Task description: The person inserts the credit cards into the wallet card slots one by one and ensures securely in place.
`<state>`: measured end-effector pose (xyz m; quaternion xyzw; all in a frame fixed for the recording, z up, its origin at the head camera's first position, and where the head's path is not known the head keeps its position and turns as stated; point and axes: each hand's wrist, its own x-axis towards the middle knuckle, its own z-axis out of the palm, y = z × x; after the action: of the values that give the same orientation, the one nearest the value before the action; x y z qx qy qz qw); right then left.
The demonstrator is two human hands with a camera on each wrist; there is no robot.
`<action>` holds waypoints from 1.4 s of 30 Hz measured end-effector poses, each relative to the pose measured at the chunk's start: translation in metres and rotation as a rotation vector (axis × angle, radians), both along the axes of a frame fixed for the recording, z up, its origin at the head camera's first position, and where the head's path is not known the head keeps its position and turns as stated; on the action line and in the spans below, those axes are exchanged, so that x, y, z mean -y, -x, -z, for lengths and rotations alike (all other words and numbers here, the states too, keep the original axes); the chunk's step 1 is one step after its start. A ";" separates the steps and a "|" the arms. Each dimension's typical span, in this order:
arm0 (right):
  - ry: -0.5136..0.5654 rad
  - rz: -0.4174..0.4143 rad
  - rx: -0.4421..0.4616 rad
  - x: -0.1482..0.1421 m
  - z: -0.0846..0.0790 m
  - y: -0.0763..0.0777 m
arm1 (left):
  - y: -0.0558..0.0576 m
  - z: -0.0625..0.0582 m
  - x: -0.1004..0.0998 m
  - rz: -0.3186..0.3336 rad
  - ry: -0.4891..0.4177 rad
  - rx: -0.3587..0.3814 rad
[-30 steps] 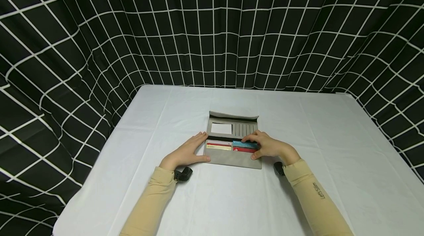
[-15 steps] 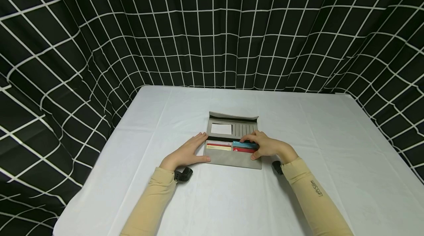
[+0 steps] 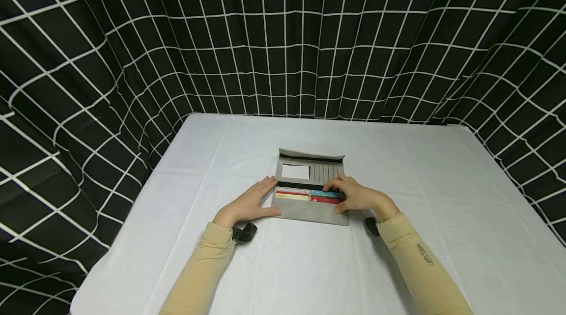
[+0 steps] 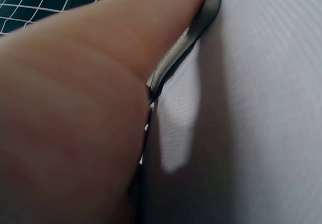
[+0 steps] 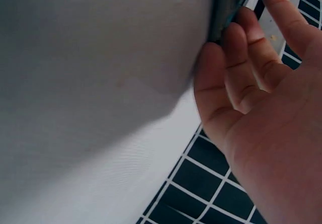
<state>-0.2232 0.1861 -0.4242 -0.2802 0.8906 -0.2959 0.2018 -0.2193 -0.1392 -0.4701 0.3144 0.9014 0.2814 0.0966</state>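
A grey wallet (image 3: 309,212) lies unfolded on the white table. In its lower half, a blue card (image 3: 317,192) sits above a red card (image 3: 323,199) in the right slots, and a cream card (image 3: 292,196) shows in the left slots. My left hand (image 3: 251,202) rests at the wallet's left edge with straight fingers and the thumb on its lower corner. Bent round the right side, my right hand (image 3: 355,195) has a fingertip at the blue card's top edge and its thumb on the lower panel. In the right wrist view its curled fingers (image 5: 210,78) meet the wallet's edge.
The wallet's upper half holds a white card (image 3: 296,171) beside a row of narrow slots. White cloth covers the table (image 3: 300,266). A black curtain (image 3: 283,40) with white grid lines stands behind and at both sides.
The blue card's top edge sits slightly lower in its slot than half a second ago. My right fingertip has shifted a little with it; my left hand stays in place.
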 end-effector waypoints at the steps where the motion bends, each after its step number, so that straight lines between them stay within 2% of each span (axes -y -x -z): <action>1: 0.007 0.001 -0.006 0.000 0.001 -0.001 | 0.000 0.000 0.000 -0.001 0.000 0.001; 7: 0.047 -0.004 -0.017 -0.003 0.004 -0.001 | 0.001 0.005 0.001 -0.007 0.009 0.001; 17: 0.073 0.001 -0.010 -0.005 0.008 0.001 | 0.000 0.000 0.001 0.003 0.005 -0.001; 42: 0.033 0.019 0.051 -0.001 -0.002 0.004 | 0.002 0.003 0.000 -0.004 0.015 -0.008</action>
<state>-0.2269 0.1872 -0.4223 -0.2674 0.8828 -0.3195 0.2170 -0.2214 -0.1393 -0.4727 0.3128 0.9045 0.2738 0.0949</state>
